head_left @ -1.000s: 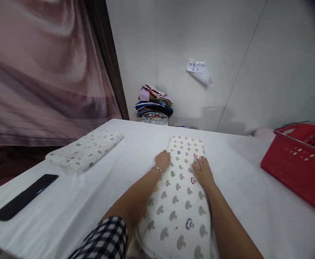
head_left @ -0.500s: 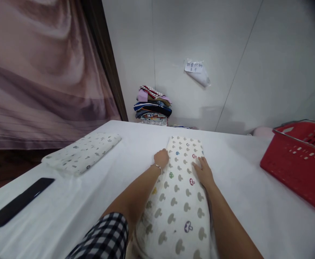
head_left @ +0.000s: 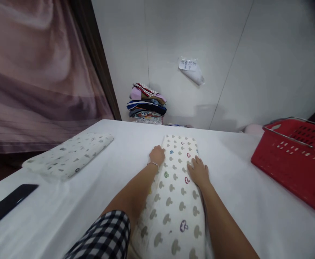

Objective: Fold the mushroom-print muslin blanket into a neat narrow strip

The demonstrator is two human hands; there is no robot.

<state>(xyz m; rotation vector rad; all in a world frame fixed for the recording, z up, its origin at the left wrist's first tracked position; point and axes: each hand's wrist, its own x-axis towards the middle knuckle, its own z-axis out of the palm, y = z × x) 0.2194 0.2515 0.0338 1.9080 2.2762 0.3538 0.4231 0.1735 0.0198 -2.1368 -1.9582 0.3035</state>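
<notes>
A white cloth (head_left: 173, 196) printed with grey and coloured mushrooms lies in a long folded strip, running from the near edge toward the far side of the table. At its left edge is my left hand (head_left: 157, 154), fingers curled in against the fabric and their tips partly hidden. My right hand (head_left: 199, 171) rests on the strip's right edge, fingers spread over the fabric. Off to the left lies a folded white cloth (head_left: 71, 154) with small dark prints.
A black flat object (head_left: 8, 205) is on the white table (head_left: 227, 201) at left. On the right stands a red basket (head_left: 295, 169) with a metal handle. Folded clothes (head_left: 148, 104) are stacked beyond the far edge, by the wall. A pink curtain (head_left: 38, 79) hangs at left.
My right hand has slid slightly nearer along the right edge, its fingers now flatter on the cloth. The left hand keeps its place at the left edge. The view has turned a little right.
</notes>
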